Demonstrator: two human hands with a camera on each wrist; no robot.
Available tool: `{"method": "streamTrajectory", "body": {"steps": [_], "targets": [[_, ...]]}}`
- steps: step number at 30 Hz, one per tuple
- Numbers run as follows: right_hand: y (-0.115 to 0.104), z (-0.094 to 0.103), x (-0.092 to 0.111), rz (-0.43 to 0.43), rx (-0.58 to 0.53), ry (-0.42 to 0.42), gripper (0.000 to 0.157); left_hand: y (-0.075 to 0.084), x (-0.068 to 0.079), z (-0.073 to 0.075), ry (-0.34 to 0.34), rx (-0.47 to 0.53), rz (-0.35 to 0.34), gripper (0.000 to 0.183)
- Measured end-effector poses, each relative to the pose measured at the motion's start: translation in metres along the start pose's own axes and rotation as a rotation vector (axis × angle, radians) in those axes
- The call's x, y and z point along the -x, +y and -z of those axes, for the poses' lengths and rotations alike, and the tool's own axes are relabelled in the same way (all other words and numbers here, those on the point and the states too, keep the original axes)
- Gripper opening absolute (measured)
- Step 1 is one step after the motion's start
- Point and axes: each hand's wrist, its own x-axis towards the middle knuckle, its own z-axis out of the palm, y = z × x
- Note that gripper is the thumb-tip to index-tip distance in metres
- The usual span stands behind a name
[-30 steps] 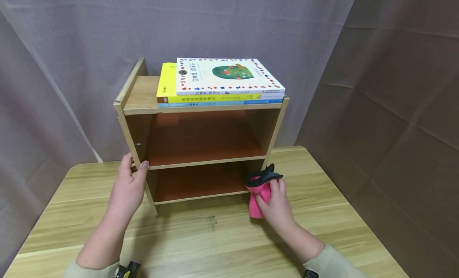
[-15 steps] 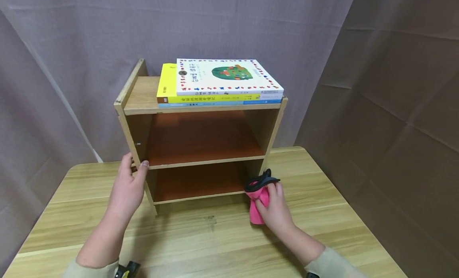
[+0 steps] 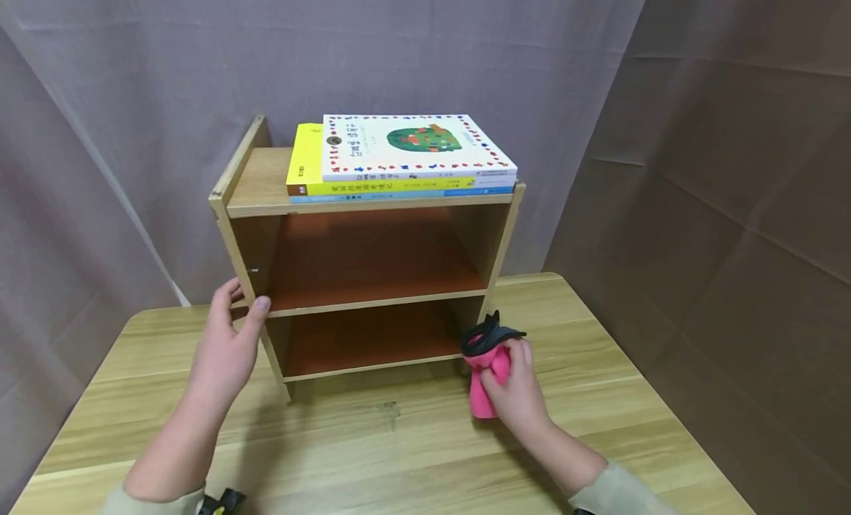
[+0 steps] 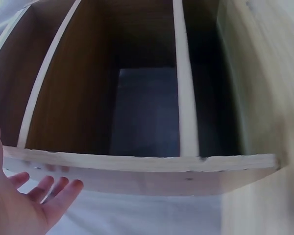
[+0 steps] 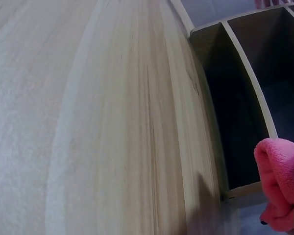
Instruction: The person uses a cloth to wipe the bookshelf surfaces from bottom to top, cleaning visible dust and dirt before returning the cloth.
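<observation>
A small wooden shelf [image 3: 377, 306] stands on the table. My left hand [image 3: 222, 345] is at its left side panel, the thumb by the front edge and the fingers outside. In the left wrist view the fingers [image 4: 61, 196] are spread loosely along the panel's outer face, not curled round it. My right hand [image 3: 521, 389] grips a bunched pink cloth [image 3: 483, 393] with a black and grey part on top, beside the shelf's lower right front corner. The plush pink cloth [image 5: 279, 181] covers part of that corner in the right wrist view.
Stacked books [image 3: 405, 149] lie on the shelf's top board, a white one uppermost, then yellow and blue ones. Below are two open compartments. Grey fabric [image 3: 425, 49] hangs behind, with a brown fabric wall on the right. The wooden table [image 3: 372, 456] extends around the shelf.
The left hand has shifted slightly left and its fingers look looser at the panel. The right hand and pink cloth have moved slightly down, then right. The head view has shifted a little.
</observation>
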Motion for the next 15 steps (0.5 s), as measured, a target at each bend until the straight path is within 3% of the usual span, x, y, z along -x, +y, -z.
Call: {"method": "streamTrajectory", "body": {"steps": [6, 15], "targets": [[0.001, 0.003, -0.002, 0.023, -0.050, 0.095, 0.052, 0.015, -0.011, 0.011, 0.064, 0.045, -0.084, 0.062], [-0.005, 0.009, -0.011, 0.059, -0.220, 0.205, 0.054, 0.042, -0.027, 0.019, 0.110, 0.093, -0.193, 0.054]]}}
